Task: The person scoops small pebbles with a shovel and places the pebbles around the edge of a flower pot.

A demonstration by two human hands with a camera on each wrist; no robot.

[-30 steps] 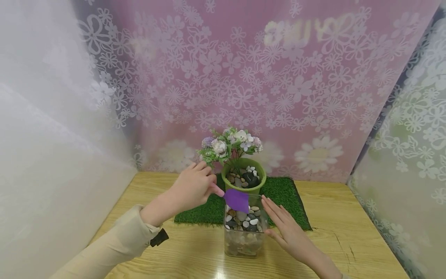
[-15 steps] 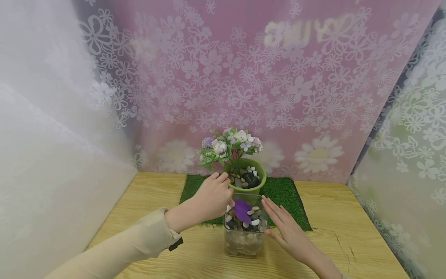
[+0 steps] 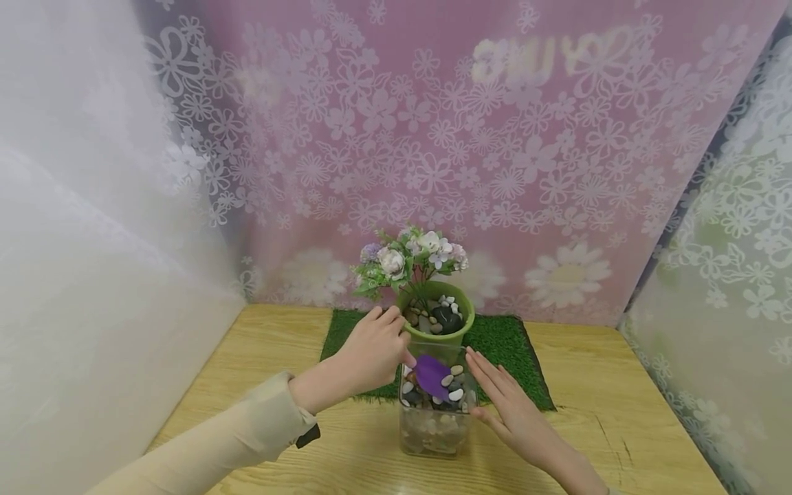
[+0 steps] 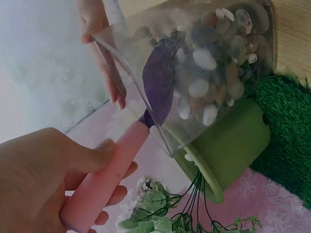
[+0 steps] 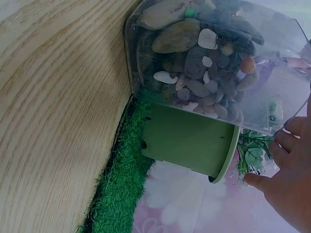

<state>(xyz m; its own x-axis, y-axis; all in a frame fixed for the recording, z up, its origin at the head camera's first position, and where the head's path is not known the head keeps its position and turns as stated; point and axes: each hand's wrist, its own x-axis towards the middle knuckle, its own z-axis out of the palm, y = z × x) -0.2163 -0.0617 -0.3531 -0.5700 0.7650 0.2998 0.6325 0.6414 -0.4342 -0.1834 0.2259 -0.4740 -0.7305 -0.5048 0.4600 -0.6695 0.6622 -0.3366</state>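
Note:
My left hand grips the pink handle of a small shovel. Its purple blade is inside a clear plastic container, tilted down among the pebbles. Mixed white, grey, black and brown stones fill the container's lower part. With fingers straight, my right hand rests against the container's right rim. Right behind the container stands a green flower pot, with stones and a large black stone in it. White and lilac flowers rise from that pot.
A green artificial grass mat lies under the pot on the wooden table. A pink floral curtain hangs behind, and pale sheets close in both sides.
My left hand has moved right and down, bringing the shovel blade from the container's rim down onto the pebbles. The right hand stays at the rim.

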